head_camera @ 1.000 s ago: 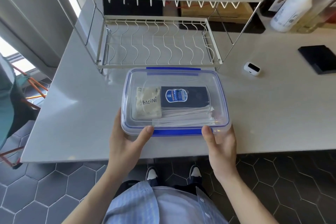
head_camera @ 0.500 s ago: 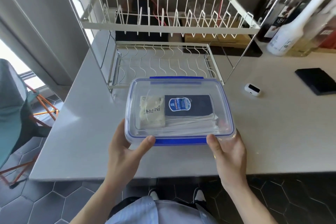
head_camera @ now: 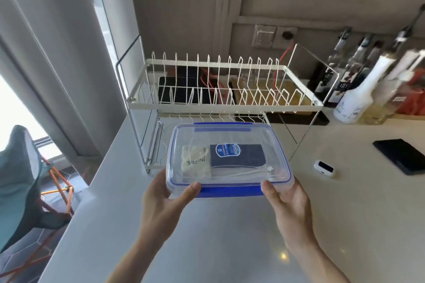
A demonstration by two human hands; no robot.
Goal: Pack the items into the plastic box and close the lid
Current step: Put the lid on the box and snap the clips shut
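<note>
A clear plastic box with a blue-trimmed lid on top is held above the white counter, in front of the dish rack. Through the lid I see a dark blue packet, a white pouch and flat white items under them. My left hand grips the box's near left corner, thumb on the lid's edge. My right hand grips the near right corner, thumb on the lid. The blue front latch lies between my thumbs.
A white two-tier wire dish rack stands just behind the box. A small white device and a black flat object lie to the right. Bottles line the back right. A chair stands left of the counter.
Both hands have carried the closed box up and away from the counter's near edge toward the rack. My head has tilted up, showing the wall and rack top.
</note>
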